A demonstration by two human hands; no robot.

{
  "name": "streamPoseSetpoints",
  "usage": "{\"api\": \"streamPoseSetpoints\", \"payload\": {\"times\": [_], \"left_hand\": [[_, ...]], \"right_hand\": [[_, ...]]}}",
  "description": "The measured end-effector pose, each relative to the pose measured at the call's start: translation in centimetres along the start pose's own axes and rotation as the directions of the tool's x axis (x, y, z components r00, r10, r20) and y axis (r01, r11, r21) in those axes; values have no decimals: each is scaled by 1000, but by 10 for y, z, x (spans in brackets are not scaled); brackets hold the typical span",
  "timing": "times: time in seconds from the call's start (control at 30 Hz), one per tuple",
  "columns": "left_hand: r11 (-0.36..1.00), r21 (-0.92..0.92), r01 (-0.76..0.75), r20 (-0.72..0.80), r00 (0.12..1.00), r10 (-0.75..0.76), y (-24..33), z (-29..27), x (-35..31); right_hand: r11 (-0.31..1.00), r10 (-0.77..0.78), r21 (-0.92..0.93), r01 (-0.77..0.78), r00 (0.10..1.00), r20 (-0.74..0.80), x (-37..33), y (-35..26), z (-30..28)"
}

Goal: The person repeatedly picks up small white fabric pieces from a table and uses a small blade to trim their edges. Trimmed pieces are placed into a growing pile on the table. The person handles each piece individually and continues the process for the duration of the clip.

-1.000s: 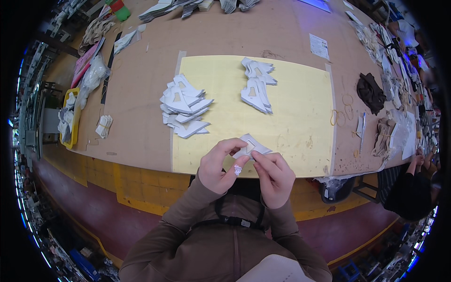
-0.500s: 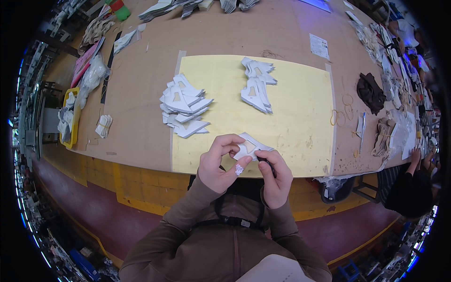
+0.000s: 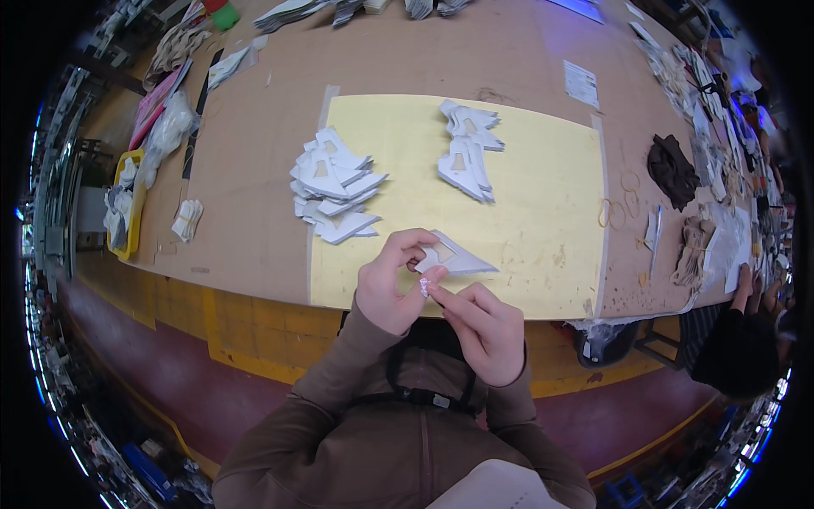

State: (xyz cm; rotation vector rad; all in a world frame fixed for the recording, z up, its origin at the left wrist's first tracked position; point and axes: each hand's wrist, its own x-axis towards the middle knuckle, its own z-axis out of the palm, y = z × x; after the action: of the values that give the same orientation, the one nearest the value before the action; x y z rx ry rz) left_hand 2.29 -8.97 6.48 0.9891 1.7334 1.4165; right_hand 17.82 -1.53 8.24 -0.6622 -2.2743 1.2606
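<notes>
My left hand (image 3: 388,287) pinches a white, pointed flat piece (image 3: 465,260) with a cut-out window, held just above the near edge of a yellow sheet (image 3: 543,246). On the left thumb sits a small, pale, pink-and-white speckled patch (image 3: 426,287); what it is I cannot make out. Closed fingers of my right hand (image 3: 490,332) grip a slim dark tool, mostly hidden by them, its tip at or close to the patch. Beyond, a heap of similar white pieces (image 3: 335,182) lies on the left, and a smaller overlapping stack (image 3: 465,170) lies farther right.
The sheet is taped to a brown tabletop (image 3: 254,153). Left are a banded white bundle (image 3: 188,220) and a yellow basket (image 3: 127,229). Rubber bands (image 3: 612,212), dark cloth (image 3: 671,172) and a tied beige bundle (image 3: 694,250) lie right. Another person (image 3: 736,339) is at the right edge.
My right hand has moved from the white piece down and left to the patch on my left thumb. The white piece now shows its long point toward the right.
</notes>
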Motion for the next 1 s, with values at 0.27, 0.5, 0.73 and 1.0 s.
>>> {"api": "streamPoseSetpoints", "payload": {"times": [0.27,0.5,0.73,1.0], "left_hand": [[995,-57,-76,41,996,79,7,-6,-1],[982,-26,-186,4,983,186,6,-5,-1],[985,-64,-158,3,987,159,6,-5,-4],[988,-136,-76,85,992,88,8,-7,-9]], "right_hand": [[995,92,47,-85,977,-192,6,0,-7],[993,89,97,-70,974,-209,4,2,-4],[980,129,181,-88,965,-229,1,4,-1],[979,111,194,-68,969,-220,-1,3,-3]]}}
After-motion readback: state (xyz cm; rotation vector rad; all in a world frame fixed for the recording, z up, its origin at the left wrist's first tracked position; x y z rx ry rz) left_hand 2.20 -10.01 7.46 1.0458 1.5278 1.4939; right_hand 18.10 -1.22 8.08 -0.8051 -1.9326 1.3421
